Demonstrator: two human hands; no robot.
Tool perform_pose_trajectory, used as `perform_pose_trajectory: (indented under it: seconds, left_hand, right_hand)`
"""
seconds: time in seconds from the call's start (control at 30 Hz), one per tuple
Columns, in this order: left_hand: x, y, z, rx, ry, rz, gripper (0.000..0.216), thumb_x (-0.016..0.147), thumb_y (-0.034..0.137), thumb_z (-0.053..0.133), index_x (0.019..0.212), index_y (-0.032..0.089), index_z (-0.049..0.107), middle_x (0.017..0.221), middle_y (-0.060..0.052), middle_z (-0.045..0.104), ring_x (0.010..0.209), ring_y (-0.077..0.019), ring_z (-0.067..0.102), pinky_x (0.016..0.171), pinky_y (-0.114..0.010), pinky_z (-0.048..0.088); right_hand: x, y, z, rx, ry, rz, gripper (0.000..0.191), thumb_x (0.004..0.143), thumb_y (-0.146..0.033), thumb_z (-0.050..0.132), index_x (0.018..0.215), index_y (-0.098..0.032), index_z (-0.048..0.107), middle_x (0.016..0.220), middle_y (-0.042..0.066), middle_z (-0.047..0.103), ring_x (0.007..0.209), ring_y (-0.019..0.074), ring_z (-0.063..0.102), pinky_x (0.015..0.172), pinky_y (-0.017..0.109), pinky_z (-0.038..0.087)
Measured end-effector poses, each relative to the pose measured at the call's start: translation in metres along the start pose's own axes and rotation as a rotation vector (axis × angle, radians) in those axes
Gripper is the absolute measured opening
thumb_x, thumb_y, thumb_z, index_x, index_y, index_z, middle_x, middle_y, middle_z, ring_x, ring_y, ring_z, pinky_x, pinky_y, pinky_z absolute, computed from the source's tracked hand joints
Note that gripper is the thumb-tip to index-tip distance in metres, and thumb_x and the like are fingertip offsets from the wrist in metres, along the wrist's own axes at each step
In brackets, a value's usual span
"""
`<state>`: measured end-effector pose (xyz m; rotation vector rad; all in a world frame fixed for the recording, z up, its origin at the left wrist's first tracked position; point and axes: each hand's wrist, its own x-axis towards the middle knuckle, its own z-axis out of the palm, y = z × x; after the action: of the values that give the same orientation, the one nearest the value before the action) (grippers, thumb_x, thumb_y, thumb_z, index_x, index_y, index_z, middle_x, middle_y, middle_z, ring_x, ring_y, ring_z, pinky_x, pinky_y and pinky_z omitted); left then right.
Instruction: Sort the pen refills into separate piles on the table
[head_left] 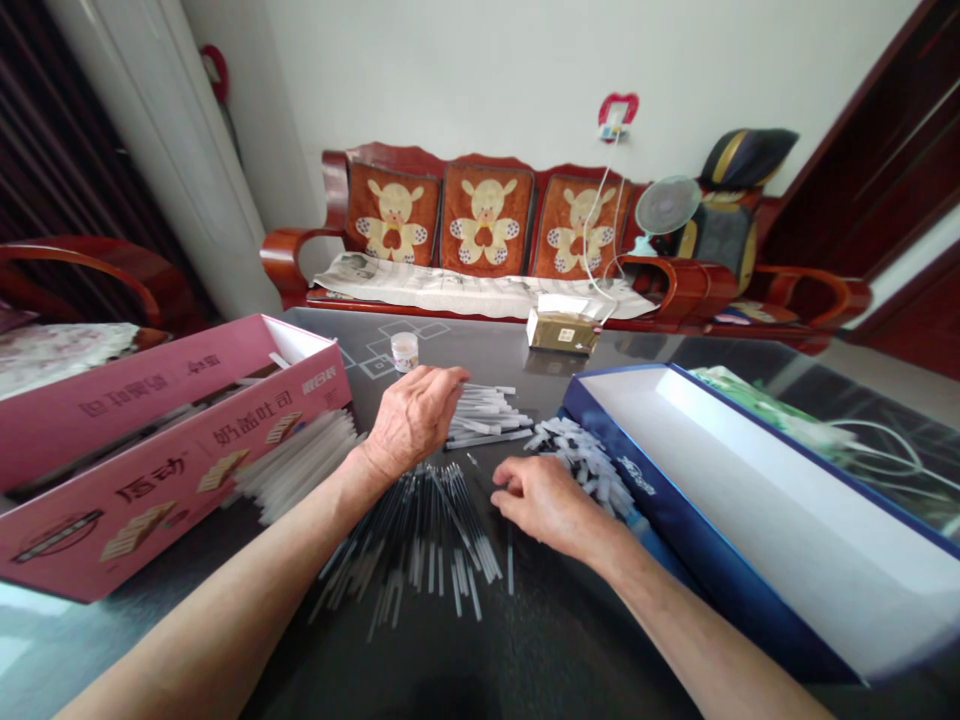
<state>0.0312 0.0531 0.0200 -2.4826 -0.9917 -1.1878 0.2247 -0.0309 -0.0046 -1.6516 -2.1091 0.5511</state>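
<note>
Between the pink box and the blue box, a narrow strip of dark worktop lies free. Both forearms angle inward. The left hand lies palm down, grip loosely spread, fingertips on the white barrels. The right hand curls beside the fanned refills; whether its grip holds one cannot be told.

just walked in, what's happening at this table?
One person works at a dark table with bare hands. The left hand rests on a pile of white pen tubes; the right hand, fingers curled, touches a fan of dark refills beside a heap of small clear caps. A pink box lies to the left, an open blue box to the right.
</note>
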Motion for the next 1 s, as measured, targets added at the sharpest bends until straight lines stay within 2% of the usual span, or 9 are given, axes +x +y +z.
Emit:
perform_pose_trajectory:
  seconds: [0.2,0.27,0.37,0.47,0.6,0.7,0.8,0.9,1.0]
  left_hand:
    - [0.004,0.010,0.005,-0.500,0.186,-0.423,0.017,0.088,0.033,0.052,0.096,0.019,0.057,0.090,-0.003,0.070,0.078,-0.0117,0.064,0.072,-0.023,0.048]
    - [0.006,0.010,0.010,-0.791,0.253,-0.571,0.020,0.083,0.036,0.057,0.092,0.018,0.055,0.088,-0.004,0.070,0.077,-0.0128,0.066,0.067,-0.023,0.049]
    - [0.011,0.012,0.014,-1.089,0.297,-0.755,0.026,0.075,0.037,0.064,0.088,0.017,0.054,0.085,-0.004,0.070,0.076,-0.0140,0.066,0.060,-0.021,0.049]
    - [0.013,0.015,0.013,-1.219,0.309,-0.864,0.030,0.068,0.036,0.069,0.086,0.017,0.054,0.084,-0.003,0.069,0.076,-0.0138,0.067,0.058,-0.020,0.049]
    - [0.012,0.014,0.014,-1.246,0.272,-0.930,0.031,0.066,0.037,0.070,0.085,0.017,0.054,0.083,-0.003,0.070,0.073,-0.0138,0.067,0.058,-0.021,0.048]
    - [0.008,0.009,0.017,-1.067,0.167,-0.852,0.025,0.071,0.036,0.065,0.082,0.016,0.056,0.075,-0.002,0.069,0.067,-0.0136,0.065,0.056,-0.021,0.047]
    - [0.001,0.007,0.016,-0.576,-0.051,-0.495,0.018,0.079,0.033,0.057,0.080,0.017,0.063,0.072,-0.003,0.067,0.071,-0.0149,0.064,0.063,-0.024,0.047]
    - [-0.004,0.016,0.011,-0.145,-0.291,-0.093,0.027,0.089,0.036,0.046,0.087,0.017,0.065,0.080,-0.006,0.067,0.080,-0.0177,0.063,0.069,-0.027,0.047]
    - [-0.006,0.031,0.009,0.013,-0.417,0.009,0.034,0.095,0.038,0.037,0.090,0.017,0.063,0.079,-0.006,0.065,0.075,-0.0174,0.063,0.061,-0.025,0.045]
  right_hand:
    - [-0.003,-0.013,0.002,0.123,-0.034,-0.108,0.024,0.082,-0.027,0.054,0.065,-0.020,0.069,0.059,0.000,0.067,0.057,0.0141,0.061,0.053,0.024,0.037]
    - [0.002,-0.010,0.001,0.230,0.027,-0.038,0.022,0.082,-0.027,0.053,0.069,-0.019,0.069,0.063,0.000,0.069,0.057,0.0139,0.062,0.053,0.024,0.040]
    - [0.013,0.002,0.003,0.524,0.153,0.214,0.018,0.077,-0.030,0.061,0.089,-0.019,0.068,0.072,0.002,0.072,0.056,0.0151,0.065,0.048,0.023,0.044]
    - [0.022,0.010,0.006,0.831,0.303,0.370,0.037,0.070,-0.036,0.071,0.102,-0.018,0.063,0.080,0.006,0.072,0.063,0.0182,0.068,0.042,0.023,0.046]
    - [0.025,0.011,0.002,1.106,0.461,0.293,0.038,0.068,-0.040,0.073,0.098,-0.018,0.064,0.087,0.006,0.072,0.072,0.0160,0.068,0.048,0.020,0.048]
    - [0.024,0.012,-0.003,1.212,0.514,0.287,0.032,0.064,-0.036,0.076,0.089,-0.019,0.066,0.078,0.002,0.070,0.064,0.0116,0.063,0.048,0.019,0.046]
    - [0.024,0.013,-0.004,1.248,0.515,0.327,0.029,0.062,-0.034,0.077,0.083,-0.018,0.066,0.071,0.000,0.067,0.059,0.0093,0.059,0.048,0.019,0.044]
    - [0.024,0.012,-0.001,1.229,0.486,0.342,0.027,0.062,-0.033,0.076,0.081,-0.018,0.065,0.069,-0.002,0.065,0.058,0.0084,0.057,0.050,0.018,0.044]
    - [0.023,0.008,0.002,1.237,0.449,0.320,0.026,0.062,-0.032,0.076,0.081,-0.018,0.065,0.069,-0.002,0.065,0.059,0.0088,0.057,0.051,0.019,0.044]
